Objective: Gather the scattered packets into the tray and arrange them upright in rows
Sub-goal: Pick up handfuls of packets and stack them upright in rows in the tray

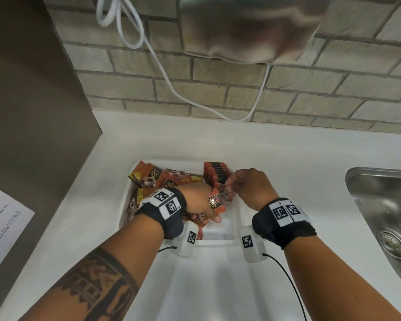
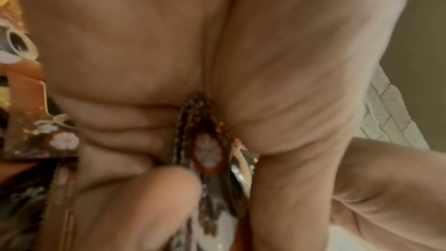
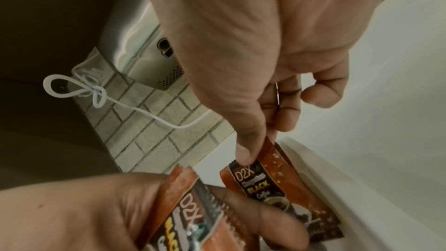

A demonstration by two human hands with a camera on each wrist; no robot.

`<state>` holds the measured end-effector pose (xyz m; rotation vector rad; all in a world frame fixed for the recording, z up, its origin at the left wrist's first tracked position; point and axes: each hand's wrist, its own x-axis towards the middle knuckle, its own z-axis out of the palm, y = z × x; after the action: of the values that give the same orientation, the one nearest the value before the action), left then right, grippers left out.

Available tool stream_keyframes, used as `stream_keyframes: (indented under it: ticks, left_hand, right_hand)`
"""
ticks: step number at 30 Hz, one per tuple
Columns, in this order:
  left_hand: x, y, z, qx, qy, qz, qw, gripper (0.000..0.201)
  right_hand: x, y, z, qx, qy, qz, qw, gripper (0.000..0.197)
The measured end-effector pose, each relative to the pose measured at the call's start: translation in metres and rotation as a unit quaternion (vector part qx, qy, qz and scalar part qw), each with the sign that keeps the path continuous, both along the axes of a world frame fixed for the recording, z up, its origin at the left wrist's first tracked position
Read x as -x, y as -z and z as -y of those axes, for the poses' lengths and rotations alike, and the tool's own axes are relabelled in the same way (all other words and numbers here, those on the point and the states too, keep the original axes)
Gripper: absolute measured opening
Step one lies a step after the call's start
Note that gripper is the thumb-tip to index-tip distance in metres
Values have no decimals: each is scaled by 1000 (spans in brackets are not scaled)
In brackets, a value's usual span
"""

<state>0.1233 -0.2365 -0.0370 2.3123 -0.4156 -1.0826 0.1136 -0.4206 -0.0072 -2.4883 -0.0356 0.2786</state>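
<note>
A white tray (image 1: 232, 228) sits on the counter, holding loose orange-brown coffee packets (image 1: 153, 177) at its left and back. A row of upright packets (image 1: 215, 173) stands in its back right corner. My left hand (image 1: 204, 205) grips a small stack of packets (image 1: 214, 202), seen edge-on as a bundle of packets (image 2: 207, 152) between palm and fingers. My right hand (image 1: 238, 184) pinches one packet (image 1: 225, 189) by its top edge, just in front of the upright row; that single packet (image 3: 272, 184) hangs along the tray wall (image 3: 337, 184).
A steel sink (image 1: 384, 214) lies at the right. A sheet of paper (image 1: 2, 228) rests on the counter at the left. A white cable (image 1: 162, 72) hangs along the brick wall behind, below a wall-mounted unit (image 1: 248, 26).
</note>
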Motion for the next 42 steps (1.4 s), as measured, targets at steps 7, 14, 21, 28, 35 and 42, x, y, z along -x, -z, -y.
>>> stream_keyframes:
  ticks: [7,14,21,28,35,42]
  left_hand:
    - [-5,3,20,-7,30,-21,999,39]
    - [-6,4,21,7,23,-17,1000,20]
    - [-9,7,20,9,5,-46,999,36]
    - [-8,7,25,30,-17,-77,996,15]
    - [-8,10,25,18,-15,-87,996,23]
    - [-8,12,24,12,-15,-98,995,37]
  right_hand:
    - [-4,1,-3,0,-14,-7,1000,19]
    - [-7,5,-7,16,-16,-10,1000,26]
    - [-7,9,-1,-5,3,2,1000,16]
    - [-9,7,1,20,-7,3,1000,22]
    - [-9,9,2,42,-13,0,999,22]
    - [-7,9,2,44,-11,1,999,20]
